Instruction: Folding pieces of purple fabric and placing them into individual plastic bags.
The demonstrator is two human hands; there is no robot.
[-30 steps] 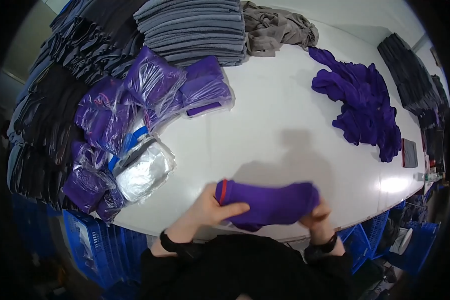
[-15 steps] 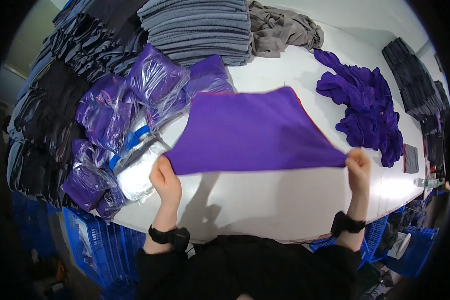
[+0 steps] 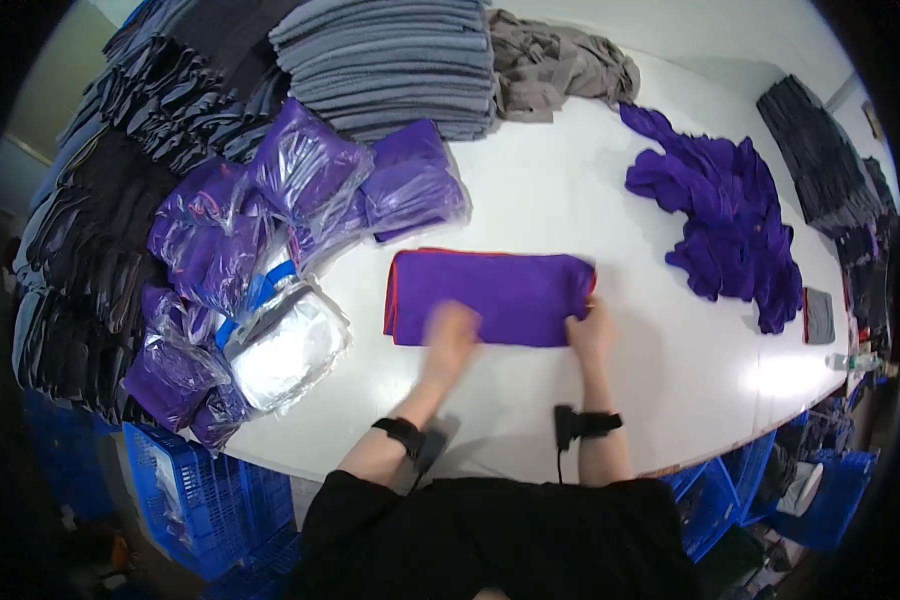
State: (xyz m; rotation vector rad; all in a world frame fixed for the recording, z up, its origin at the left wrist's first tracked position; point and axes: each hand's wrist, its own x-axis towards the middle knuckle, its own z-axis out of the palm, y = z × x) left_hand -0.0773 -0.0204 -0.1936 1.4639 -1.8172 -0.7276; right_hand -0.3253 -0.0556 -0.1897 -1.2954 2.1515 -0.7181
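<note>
On the white table lies a purple cloth (image 3: 515, 290) with red edging, folded into a flat rectangle. My right hand (image 3: 594, 332) pinches its right end, where a corner is lifted a little. Over the cloth's lower left part is my left hand (image 3: 452, 338), smeared by motion, so its fingers do not show clearly. Both wrists wear black bands.
Left of the cloth sit purple packs in clear plastic (image 3: 310, 160) and a stack of clear bags (image 3: 285, 350). Grey towels (image 3: 385, 70) are piled behind. A purple cloth heap (image 3: 735, 220) lies to the right. Blue crates (image 3: 195, 490) stand below the table edge.
The purple cloth was held stretched out between both hands; now it is folded smaller and lies on the table. Both hands have come inward, closer together.
</note>
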